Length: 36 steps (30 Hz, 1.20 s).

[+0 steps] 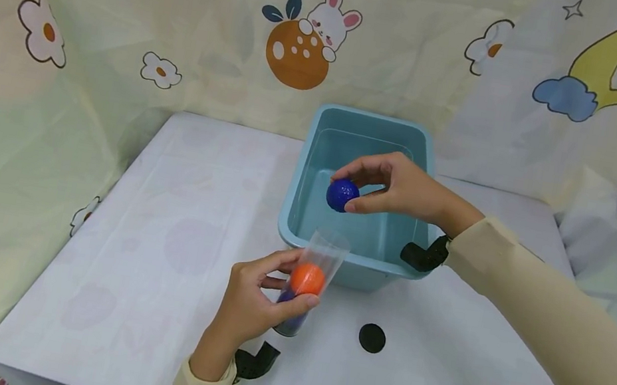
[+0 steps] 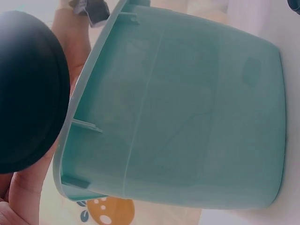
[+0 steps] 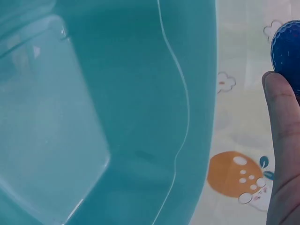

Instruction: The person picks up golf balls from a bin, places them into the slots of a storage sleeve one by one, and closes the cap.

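My right hand (image 1: 403, 186) pinches a blue golf ball (image 1: 342, 195) between thumb and fingers, over the blue-green plastic tub. In the right wrist view the dimpled golf ball (image 3: 287, 54) shows at the right edge, against a finger. My left hand (image 1: 249, 301) grips a clear tube (image 1: 331, 247), tilted with its open top toward the tub. Inside the tube an orange ball (image 1: 307, 279) sits above something blue, partly hidden by the thumb. The tube's dark round end (image 2: 30, 93) fills the left side of the left wrist view.
The blue-green tub (image 1: 381, 266) stands at the back of the white-covered table (image 1: 180, 199), near a printed cloth backdrop (image 1: 221, 17). A black disc (image 1: 372, 338) lies on the table in front of the tub. Black straps are on both wrists.
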Available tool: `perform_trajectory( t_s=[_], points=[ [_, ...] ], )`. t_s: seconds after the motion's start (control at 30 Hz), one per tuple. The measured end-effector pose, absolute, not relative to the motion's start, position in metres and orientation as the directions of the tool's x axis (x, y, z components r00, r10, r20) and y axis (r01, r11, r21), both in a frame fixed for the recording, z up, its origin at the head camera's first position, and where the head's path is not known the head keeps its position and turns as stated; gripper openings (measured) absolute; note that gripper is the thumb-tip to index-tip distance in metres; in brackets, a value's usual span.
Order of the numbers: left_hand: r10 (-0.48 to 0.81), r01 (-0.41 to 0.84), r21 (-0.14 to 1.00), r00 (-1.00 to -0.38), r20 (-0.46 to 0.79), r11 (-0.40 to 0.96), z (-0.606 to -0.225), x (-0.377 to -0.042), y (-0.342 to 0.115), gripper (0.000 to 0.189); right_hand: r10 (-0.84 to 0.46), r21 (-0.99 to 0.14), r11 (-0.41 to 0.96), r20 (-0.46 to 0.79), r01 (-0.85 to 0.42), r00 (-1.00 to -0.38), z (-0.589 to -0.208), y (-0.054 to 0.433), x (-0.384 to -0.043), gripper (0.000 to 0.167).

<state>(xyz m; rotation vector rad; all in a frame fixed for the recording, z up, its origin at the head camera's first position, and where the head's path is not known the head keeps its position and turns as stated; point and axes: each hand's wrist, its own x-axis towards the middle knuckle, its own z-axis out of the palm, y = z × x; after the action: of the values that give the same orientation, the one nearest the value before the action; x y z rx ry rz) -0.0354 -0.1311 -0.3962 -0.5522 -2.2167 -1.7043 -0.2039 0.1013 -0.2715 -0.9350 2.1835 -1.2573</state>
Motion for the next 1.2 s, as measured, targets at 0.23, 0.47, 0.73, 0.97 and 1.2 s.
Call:
perform_trajectory(
  t_s=[0.23,0.47,0.73,0.97,1.2],
  points=[
    [0.126,0.473,0.851,-0.881,0.457,0.227,-0.396,-0.035,-0.130,0.055,-0.789,-0.903,0.283,-0.027,-0.324,-0.613,-0.268,0.107,-0.187,0.041],
    [0.129,0.476,0.850,-0.879,0.458,0.224,-0.395,-0.035,-0.129,0.055,-0.826,-0.920,0.243,-0.030,-0.307,-0.563,-0.266,0.111,-0.173,0.043],
    [0.127,0.476,0.852,-0.880,0.459,0.219,-0.394,-0.035,-0.127,0.054,-0.837,-0.913,0.243,-0.026,-0.329,-0.546,-0.268,0.112,-0.165,0.046],
    [0.133,0.466,0.856,-0.884,0.447,0.223,-0.392,-0.034,-0.125,0.053,-0.842,-0.907,0.248,-0.028,-0.341,-0.539,-0.268,0.115,-0.161,0.036],
    [0.138,0.457,0.859,-0.889,0.436,0.231,-0.392,-0.034,-0.122,0.053,-0.834,-0.921,0.222,-0.009,-0.321,-0.552,-0.274,0.124,-0.157,0.033]
  ],
)
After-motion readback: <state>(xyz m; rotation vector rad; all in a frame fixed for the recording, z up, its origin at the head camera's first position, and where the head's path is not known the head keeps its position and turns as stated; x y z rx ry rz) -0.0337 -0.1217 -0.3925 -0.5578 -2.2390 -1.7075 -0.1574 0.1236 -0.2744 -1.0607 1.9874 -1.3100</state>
